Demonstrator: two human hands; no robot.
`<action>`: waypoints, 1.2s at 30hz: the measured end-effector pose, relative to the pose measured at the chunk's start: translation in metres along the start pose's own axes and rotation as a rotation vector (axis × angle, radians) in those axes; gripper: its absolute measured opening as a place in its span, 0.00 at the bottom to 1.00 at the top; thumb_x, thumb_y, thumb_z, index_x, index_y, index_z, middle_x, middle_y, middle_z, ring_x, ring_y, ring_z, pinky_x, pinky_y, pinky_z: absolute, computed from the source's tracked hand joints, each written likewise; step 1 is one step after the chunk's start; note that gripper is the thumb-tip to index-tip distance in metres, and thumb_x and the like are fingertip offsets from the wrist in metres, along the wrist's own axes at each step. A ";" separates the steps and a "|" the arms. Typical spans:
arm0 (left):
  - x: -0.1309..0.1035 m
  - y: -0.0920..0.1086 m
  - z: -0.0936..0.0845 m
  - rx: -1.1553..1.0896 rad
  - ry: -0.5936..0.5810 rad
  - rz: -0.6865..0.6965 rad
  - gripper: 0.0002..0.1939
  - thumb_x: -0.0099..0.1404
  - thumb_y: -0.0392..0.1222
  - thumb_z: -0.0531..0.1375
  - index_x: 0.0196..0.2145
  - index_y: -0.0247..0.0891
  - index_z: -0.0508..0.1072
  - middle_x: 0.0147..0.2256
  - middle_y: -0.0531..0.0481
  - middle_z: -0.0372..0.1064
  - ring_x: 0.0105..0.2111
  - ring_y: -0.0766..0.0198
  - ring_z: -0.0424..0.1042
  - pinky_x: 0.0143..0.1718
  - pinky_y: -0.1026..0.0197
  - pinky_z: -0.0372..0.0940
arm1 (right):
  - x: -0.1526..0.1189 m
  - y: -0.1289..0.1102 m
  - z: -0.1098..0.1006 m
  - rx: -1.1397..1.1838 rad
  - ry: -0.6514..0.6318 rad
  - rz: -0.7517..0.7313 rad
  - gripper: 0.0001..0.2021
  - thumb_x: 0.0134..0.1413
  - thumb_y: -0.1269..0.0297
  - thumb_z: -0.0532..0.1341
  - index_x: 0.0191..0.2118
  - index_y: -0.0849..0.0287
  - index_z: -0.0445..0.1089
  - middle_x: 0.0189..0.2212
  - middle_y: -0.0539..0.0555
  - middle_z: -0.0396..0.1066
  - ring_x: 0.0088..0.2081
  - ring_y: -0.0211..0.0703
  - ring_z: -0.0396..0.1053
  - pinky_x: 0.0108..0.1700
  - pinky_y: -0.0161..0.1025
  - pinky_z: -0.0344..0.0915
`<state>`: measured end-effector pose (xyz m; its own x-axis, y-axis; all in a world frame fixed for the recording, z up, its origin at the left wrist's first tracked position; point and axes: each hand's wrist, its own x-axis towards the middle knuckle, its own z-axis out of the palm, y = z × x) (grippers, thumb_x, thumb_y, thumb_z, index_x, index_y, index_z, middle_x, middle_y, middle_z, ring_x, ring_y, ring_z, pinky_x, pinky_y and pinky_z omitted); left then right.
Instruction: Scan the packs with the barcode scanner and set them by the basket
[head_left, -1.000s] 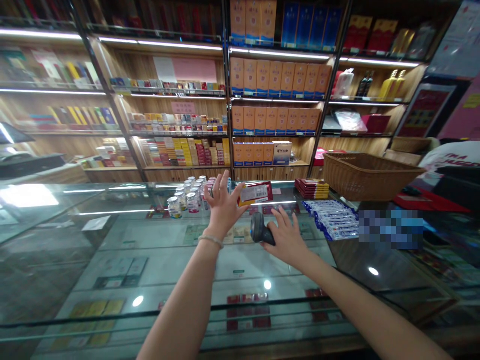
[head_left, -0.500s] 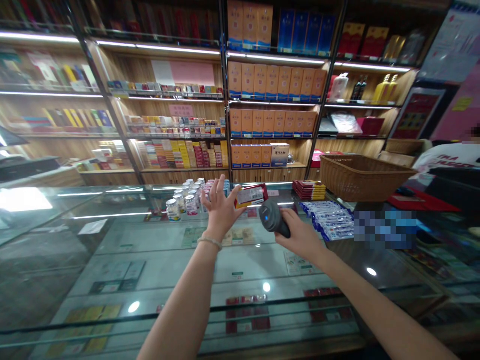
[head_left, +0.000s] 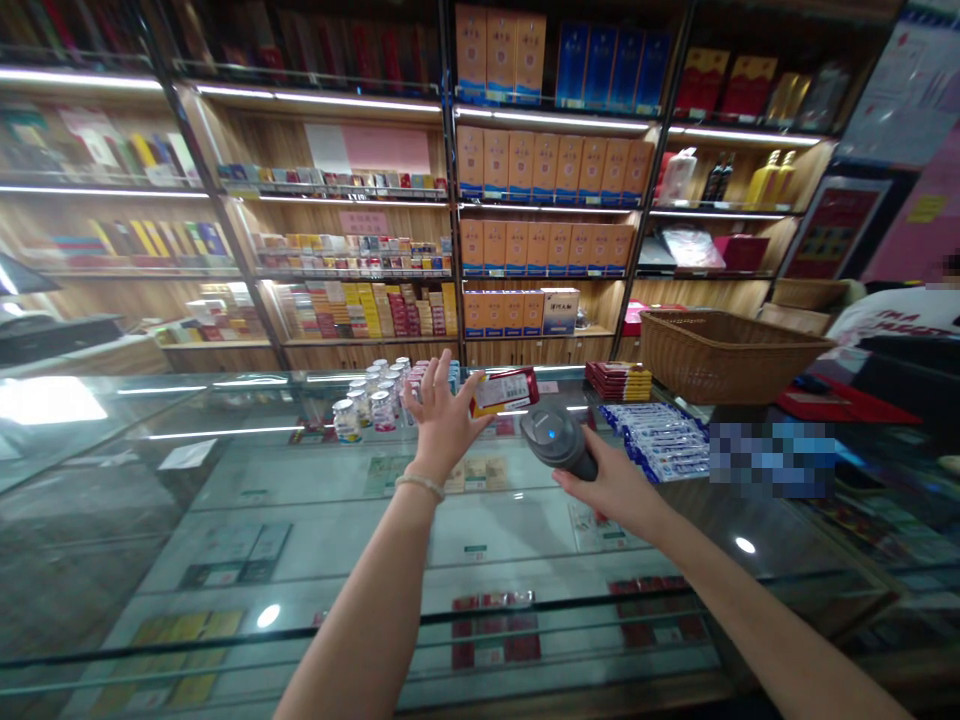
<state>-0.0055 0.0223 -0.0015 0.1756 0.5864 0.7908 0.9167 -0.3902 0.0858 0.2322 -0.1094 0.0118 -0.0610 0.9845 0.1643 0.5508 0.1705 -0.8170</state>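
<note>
Jars (head_left: 382,410) left on counter (head_left: 300,490), basket (head_left: 731,358) right, shelves (head_left: 262,127) behind

I cannot read the fine print on the red-and-yellow packet (head_left: 506,391) from my remote post; the barcode scanner (head_left: 555,438) hides part of the right hand (head_left: 619,490). Pixelation obscures blue items (head_left: 772,460) right of center on the glass counter (head_left: 300,500). The frame crops a person (head_left: 896,312) near its far edge, while goods (head_left: 154,237) at left blur.
</note>
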 end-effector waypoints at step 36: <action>0.001 0.002 -0.006 -0.011 -0.043 -0.016 0.33 0.58 0.53 0.73 0.60 0.51 0.74 0.76 0.37 0.42 0.74 0.36 0.44 0.70 0.26 0.29 | 0.040 0.049 0.021 -0.748 0.041 -0.472 0.19 0.53 0.62 0.70 0.51 0.58 0.73 0.72 0.67 0.56 0.72 0.66 0.56 0.68 0.63 0.62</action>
<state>-0.0060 0.0182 0.0028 0.1761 0.6229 0.7622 0.9157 -0.3878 0.1053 0.2392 -0.0612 -0.0338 -0.3979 0.8134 0.4243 0.8765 0.4736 -0.0861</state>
